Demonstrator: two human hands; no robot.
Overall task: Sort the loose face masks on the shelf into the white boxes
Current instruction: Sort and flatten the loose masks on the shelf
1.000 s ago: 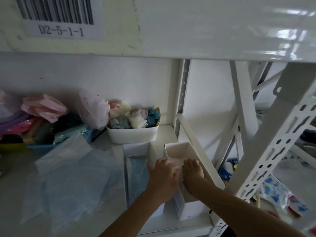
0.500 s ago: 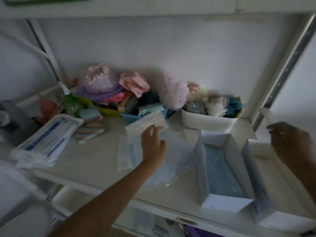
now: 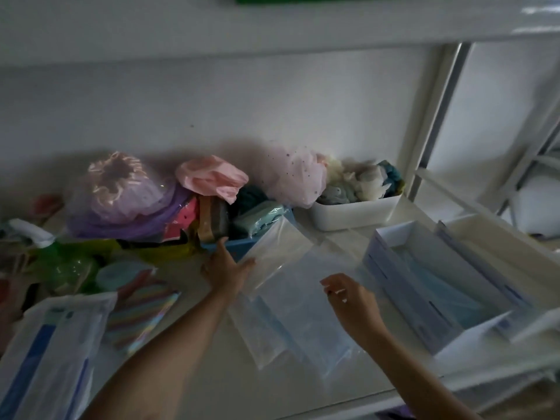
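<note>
Head view, white metal shelf (image 3: pixel 212 374), dim light. Left hand (image 3: pixel 225 269): fingers straight and spread, resting on the upper left edge of the clear-wrapped face masks (image 3: pixel 291 301); nothing gripped. Right hand (image 3: pixel 351 298): just above the right part of the same pile, fingers loosely curled, holding nothing; contact with the wrapping not discernible. Hands apart, the pile between them. Face masks: pale blue, in transparent sleeves, overlapping in a flat loose heap at shelf centre, one sleeve tilted up against the blue tray (image 3: pixel 239 242) behind. First white box (image 3: pixel 403 286): open-topped, just right of the pile, blue masks lying inside. Second white box (image 3: pixel 497 244): open-topped, touching the first on its right; contents not discernible. White tub (image 3: pixel 354 213): at the back wall, behind the boxes, filled with bunched fabric pieces in white, grey and teal. Pink dotted tulle bundle (image 3: pixel 291 174): left of the tub, leaning on it. Blue tray: packed with mixed coloured items, a pink plastic bag (image 3: pixel 209 177) on top. Purple satin bundle (image 3: pixel 121 192): back left. Rainbow-striped packet (image 3: pixel 142 313): front left, flat on the shelf. White pouch with blue stripe (image 3: pixel 51 356): front left corner, partly over the striped packet.
</note>
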